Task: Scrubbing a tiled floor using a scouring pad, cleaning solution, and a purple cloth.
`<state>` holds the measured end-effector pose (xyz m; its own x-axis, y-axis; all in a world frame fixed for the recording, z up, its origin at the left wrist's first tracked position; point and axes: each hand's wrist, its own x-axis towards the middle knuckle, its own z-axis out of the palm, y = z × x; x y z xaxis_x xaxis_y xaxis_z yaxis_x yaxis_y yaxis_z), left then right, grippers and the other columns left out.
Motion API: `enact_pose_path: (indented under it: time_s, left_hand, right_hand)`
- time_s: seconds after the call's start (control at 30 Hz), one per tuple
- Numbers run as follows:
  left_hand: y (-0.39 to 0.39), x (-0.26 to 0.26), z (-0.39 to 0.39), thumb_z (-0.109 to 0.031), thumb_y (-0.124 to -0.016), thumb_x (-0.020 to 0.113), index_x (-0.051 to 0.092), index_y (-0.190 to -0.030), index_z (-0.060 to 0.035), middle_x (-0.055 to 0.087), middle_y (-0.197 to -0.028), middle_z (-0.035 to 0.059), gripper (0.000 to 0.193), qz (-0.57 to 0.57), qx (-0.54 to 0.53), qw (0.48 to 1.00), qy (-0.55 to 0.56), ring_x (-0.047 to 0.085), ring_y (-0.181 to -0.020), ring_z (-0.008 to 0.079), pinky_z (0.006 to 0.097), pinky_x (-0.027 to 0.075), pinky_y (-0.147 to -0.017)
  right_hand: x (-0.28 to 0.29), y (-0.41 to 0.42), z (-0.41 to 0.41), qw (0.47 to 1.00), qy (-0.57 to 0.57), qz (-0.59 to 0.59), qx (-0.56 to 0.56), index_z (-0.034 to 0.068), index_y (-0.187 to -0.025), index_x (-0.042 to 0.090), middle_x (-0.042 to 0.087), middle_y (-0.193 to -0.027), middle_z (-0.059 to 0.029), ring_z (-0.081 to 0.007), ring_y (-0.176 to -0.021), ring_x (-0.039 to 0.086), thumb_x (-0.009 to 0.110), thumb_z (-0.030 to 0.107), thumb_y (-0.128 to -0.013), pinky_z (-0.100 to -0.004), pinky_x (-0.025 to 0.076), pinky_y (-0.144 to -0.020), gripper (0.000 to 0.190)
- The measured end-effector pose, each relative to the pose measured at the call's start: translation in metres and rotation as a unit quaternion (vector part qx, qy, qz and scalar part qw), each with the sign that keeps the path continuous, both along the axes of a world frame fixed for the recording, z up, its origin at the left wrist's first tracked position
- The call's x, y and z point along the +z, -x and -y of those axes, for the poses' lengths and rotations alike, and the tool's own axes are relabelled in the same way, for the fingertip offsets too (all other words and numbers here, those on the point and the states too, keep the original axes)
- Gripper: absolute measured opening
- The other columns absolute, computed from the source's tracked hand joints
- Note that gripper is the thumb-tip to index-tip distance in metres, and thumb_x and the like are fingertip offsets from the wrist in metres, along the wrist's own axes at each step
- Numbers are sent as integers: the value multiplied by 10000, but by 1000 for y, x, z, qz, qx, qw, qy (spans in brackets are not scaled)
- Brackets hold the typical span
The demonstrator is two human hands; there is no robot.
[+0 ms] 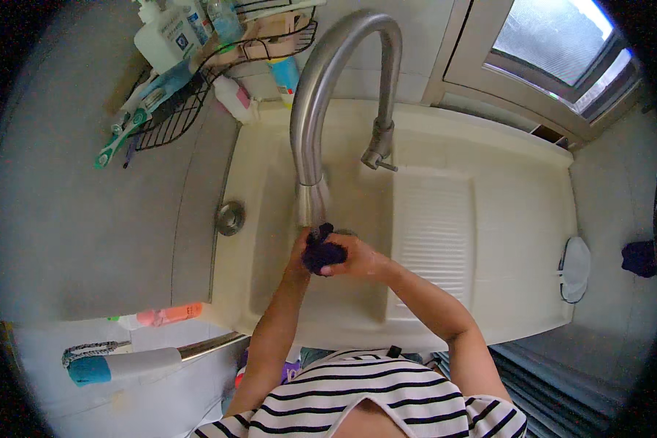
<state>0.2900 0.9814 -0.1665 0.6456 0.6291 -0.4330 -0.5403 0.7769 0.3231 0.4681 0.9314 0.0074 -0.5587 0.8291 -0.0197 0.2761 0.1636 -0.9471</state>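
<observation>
A dark, wet-looking piece of cloth (324,256) is bunched up under the spout of the tall steel faucet (309,142), above the basin of a cream laundry sink (345,306). My right hand (358,256) grips the cloth from its right side, thumb at the lower edge. On the other side, my left hand (300,249) is against the cloth, largely hidden behind it and below the faucet head, so its fingers do not show. Water seems to run from the spout onto the cloth, though this is blurred.
Right of the basin is a ribbed washboard (435,241). A round overflow fitting (230,218) sits on the left. A wire rack (175,117) holds bottles and toothbrushes. A pink-labelled bottle (234,98) stands in the corner; a white oval object (575,269) rests at the right rim.
</observation>
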Motion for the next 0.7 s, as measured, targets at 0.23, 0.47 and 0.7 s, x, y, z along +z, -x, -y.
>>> enact_pose_path:
  time_s: [0.23,0.47,0.7]
  left_hand:
    - [-55,99,7,-429,-737,535,479,-1104,-65,555,-1038,102,520,145,-55,986,56,539,-950,259,449,474,-743]
    - [-59,131,8,-408,-662,604,460,-1138,-83,484,-1156,126,594,459,159,729,481,444,-1088,309,546,422,-787]
    - [-49,139,2,-315,-749,515,370,-1215,-48,387,-1232,192,556,353,80,921,145,348,-1157,369,533,367,-881]
  right_hand:
    - [-51,-44,-55,907,268,-166,-277,0,-1058,497,590,-874,-82,-140,-807,544,585,365,-780,-275,436,-722,467]
    - [-14,-70,-87,867,148,-101,-465,-11,-792,522,582,-733,-148,-256,-690,562,520,420,-805,-364,430,-611,431]
    - [-52,-91,-119,815,-48,94,-570,-29,-754,485,536,-704,-237,-397,-718,521,426,403,-845,-422,406,-627,446]
